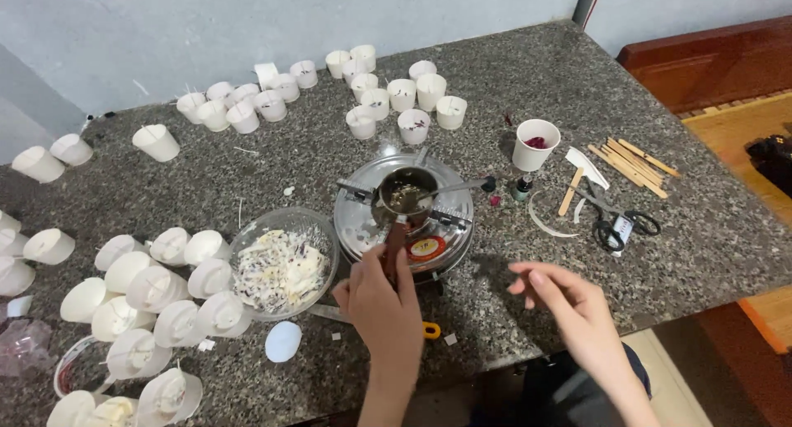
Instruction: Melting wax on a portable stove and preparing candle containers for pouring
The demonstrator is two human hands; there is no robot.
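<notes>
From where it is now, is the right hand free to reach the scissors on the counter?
Probably yes. The right hand is open and empty, and the scissors lie uncovered beyond it, with only bare counter between them.

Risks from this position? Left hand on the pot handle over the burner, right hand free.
1. The small pot sits on narrow burner supports, held only by its handle in the left hand; a twist could tip it and likely spill.
2. The glass bowl of wax scraps sits right beside the burner and that wrist; a bump may knock it.
3. The right hand hovers near the burner's edge, possibly hot.
</notes>
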